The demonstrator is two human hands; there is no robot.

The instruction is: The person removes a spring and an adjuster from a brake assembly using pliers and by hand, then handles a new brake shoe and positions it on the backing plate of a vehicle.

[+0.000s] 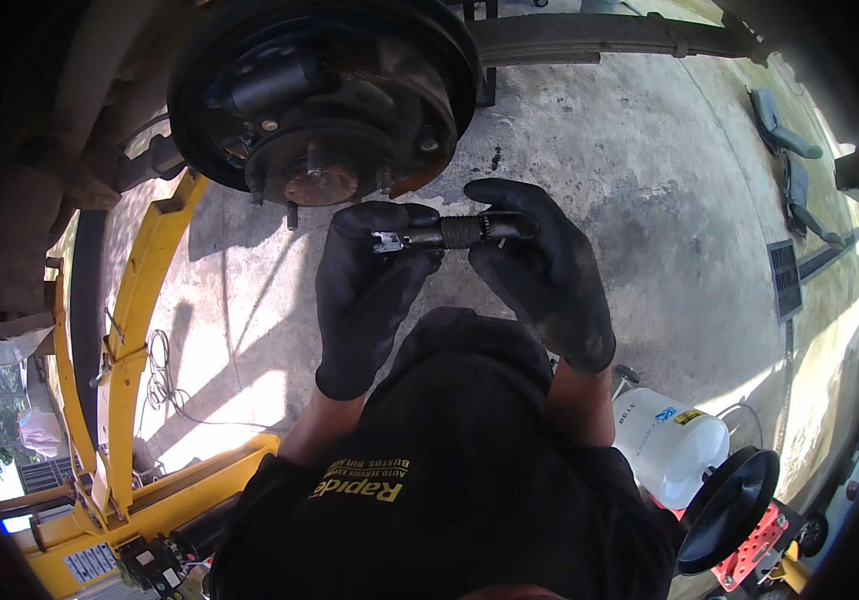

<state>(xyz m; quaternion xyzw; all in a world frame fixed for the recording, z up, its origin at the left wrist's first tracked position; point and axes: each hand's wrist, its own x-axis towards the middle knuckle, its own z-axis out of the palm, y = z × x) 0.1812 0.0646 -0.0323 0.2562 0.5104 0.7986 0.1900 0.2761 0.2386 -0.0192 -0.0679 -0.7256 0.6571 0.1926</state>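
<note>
Ribbed Rod [461,232] Held Crosswise Near the Wheel Hub [321,185]

On the hub's near side and slightly right of it, we hold the dark rod between gloved fingers: our left hand [367,285] closed near its bright forked tip [387,241], our right hand [554,285] pinching the other end. Neither is nearer; both touch it. Its long axis runs left to right, fork leftward, apart from the hub.

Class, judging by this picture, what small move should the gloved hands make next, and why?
Probably a slight twist by the right hand, with the left hand steadying: they hold opposite ends of a metal part, its ribbed middle bare between them.
</note>
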